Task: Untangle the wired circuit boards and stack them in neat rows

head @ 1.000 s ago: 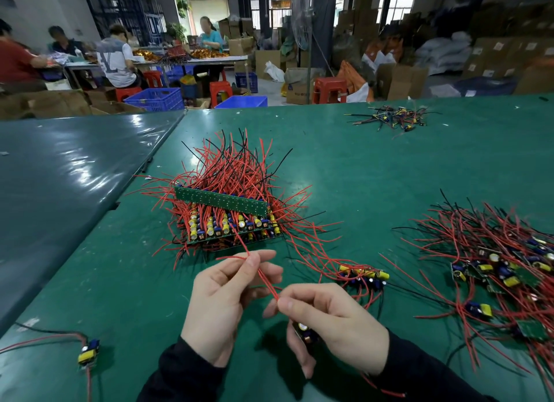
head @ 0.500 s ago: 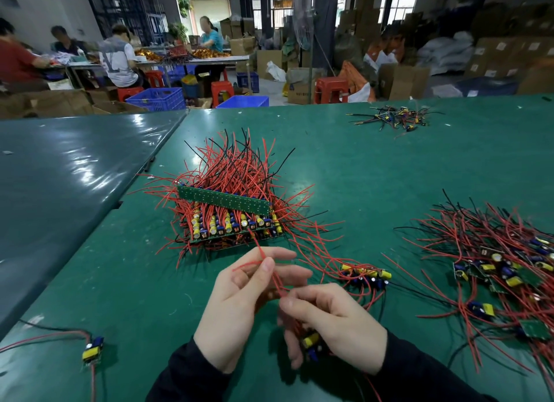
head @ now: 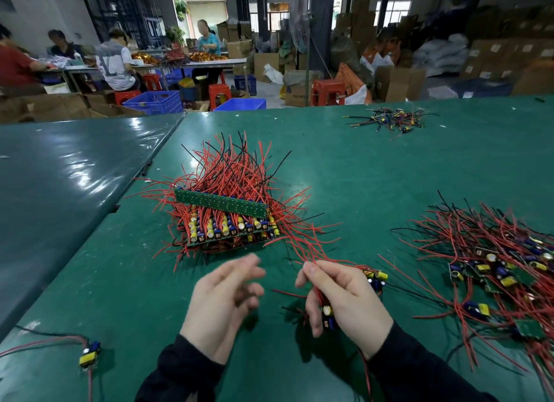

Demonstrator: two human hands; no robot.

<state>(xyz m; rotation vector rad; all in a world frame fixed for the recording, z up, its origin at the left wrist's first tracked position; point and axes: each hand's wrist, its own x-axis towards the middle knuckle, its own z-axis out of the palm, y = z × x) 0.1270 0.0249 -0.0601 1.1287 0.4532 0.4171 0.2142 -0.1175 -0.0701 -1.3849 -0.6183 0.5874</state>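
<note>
A neat stack of small circuit boards (head: 227, 226) with red and black wires fanning outward sits mid-table on the green mat. A tangled pile of wired boards (head: 494, 269) lies at the right. My right hand (head: 344, 293) grips one wired circuit board (head: 328, 313) low in the palm, its red wires pinched at the fingertips and running up toward the stack. A few more boards (head: 376, 277) lie just behind that hand. My left hand (head: 221, 299) hovers beside it, fingers apart, blurred, holding nothing.
A lone wired board (head: 90, 352) lies at the near left edge. A small heap of wire scraps (head: 389, 120) sits far right. A darker table (head: 60, 176) adjoins on the left. Several people work at distant tables among crates, stools and cartons.
My left hand let go of the red wire and drew away to the left, opening. My right hand kept the board and shifted right, with its wires now pulled straight.
</note>
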